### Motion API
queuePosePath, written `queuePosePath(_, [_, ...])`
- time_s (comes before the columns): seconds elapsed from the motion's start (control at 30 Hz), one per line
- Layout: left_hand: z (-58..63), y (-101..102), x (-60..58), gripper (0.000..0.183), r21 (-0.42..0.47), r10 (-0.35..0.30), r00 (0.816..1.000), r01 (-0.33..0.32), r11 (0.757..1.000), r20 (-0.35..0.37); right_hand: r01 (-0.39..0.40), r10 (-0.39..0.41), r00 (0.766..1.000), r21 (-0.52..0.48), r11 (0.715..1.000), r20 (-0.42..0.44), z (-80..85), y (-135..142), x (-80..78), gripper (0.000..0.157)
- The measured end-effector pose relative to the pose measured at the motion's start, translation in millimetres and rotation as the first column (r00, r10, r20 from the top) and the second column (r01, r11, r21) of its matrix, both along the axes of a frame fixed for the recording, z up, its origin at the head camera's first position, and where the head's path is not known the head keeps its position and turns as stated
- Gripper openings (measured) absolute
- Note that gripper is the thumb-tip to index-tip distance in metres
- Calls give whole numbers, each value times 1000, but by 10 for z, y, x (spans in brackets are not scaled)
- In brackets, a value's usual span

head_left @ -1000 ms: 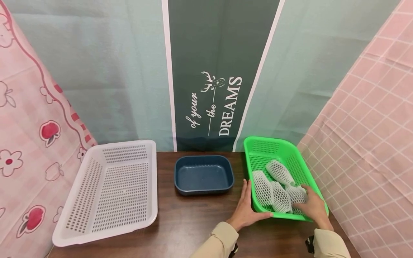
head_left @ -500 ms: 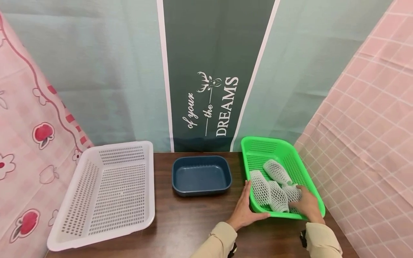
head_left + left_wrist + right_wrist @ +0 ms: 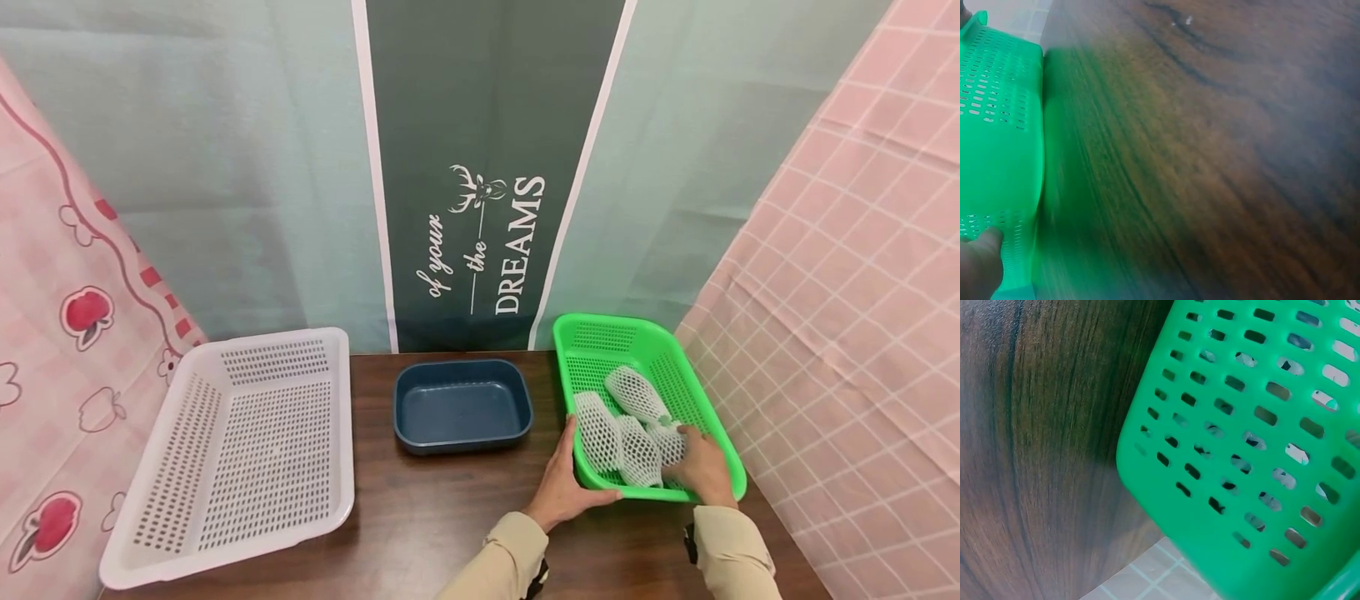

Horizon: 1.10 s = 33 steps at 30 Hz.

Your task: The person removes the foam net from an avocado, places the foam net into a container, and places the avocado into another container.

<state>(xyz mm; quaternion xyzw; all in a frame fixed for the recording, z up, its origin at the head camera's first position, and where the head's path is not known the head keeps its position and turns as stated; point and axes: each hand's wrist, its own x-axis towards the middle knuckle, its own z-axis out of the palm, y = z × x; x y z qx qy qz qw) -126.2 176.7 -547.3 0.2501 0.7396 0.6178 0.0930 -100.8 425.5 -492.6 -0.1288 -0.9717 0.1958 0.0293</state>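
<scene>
In the head view, a green plastic basket (image 3: 720, 433) at the right holds several white foam net sleeves (image 3: 634, 396). My left hand (image 3: 562, 487) rests against its near left corner, fingers straight along the outer side and thumb along the front rim. A fingertip of it shows against the perforated wall in the left wrist view. My right hand (image 3: 707, 468) reaches inside over the front rim, fingers and thumb around the rightmost net sleeve (image 3: 670, 442) and partly hiding it. The right wrist view shows just the basket's outer wall (image 3: 1241, 444), the hand hidden.
A dark blue rectangular tray (image 3: 461, 442) stands mid-table near the back curtain. To the left is a large white perforated basket (image 3: 342, 450). Pink curtains (image 3: 840, 275) close off both sides of the brown wooden table (image 3: 420, 517).
The whole scene has shifted slightly left in the head view. My right hand has moved in closer around the rightmost net sleeve. My left hand stays at the basket's corner.
</scene>
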Motion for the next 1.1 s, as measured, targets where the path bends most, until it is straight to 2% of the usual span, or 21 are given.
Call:
queuePosePath(0.27, [-14,-9,16,118,-12,-11,999,11,1000,37,-11,11,1000,2,1000,4,9,-3,16,76])
queuePosePath(0.47, [-29,-18,34,117,-8,-11,1000,12,1000,19,-52,53,998,45,998,-29,-21,33,2,76])
queuePosePath(0.83, [-26,-4,78,117,-13,24,1000,-24,1000,1,-96,97,995,95,991,-13,-27,53,-39,77])
queuePosePath(1.1, [-13,-4,124,116,-6,35,999,-35,999,23,-71,71,997,43,997,5,-21,4,-22,76])
